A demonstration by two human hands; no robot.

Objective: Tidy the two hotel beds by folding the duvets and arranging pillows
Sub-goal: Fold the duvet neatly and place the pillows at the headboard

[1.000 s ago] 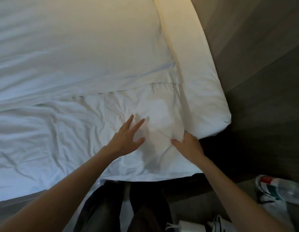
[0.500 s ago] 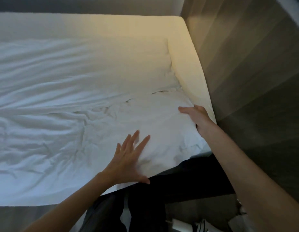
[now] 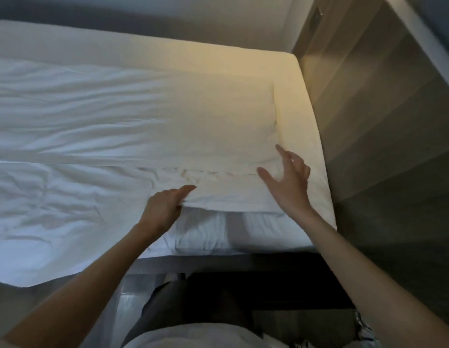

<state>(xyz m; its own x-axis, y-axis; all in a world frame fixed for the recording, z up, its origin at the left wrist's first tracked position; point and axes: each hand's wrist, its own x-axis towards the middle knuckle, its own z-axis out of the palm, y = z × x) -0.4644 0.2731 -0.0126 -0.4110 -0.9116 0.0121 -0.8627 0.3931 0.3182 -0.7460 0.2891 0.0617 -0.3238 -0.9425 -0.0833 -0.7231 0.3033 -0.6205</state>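
View: head camera, the only one I have on screen.
Duvet (image 3: 92, 197): white and crumpled, it lies across the bed. A smoother layer covers the far half. Its near edge is raised off the mattress on the right side.
Left hand (image 3: 163, 209): I see the fingers curled round that raised edge, pinching the cloth and holding it up.
Right hand (image 3: 288, 182): fingers are spread and loose, gripping nothing. It sits over the duvet close to the right corner (I cannot tell whether the fingertips touch the cloth).
Mattress (image 3: 243, 232): a bare white strip shows under the lifted edge, between my two forearms.
Wall (image 3: 394, 146): wood-toned panels run right along the bed's right side.
Legs (image 3: 193, 305): dark trousers, just in front of the bed.
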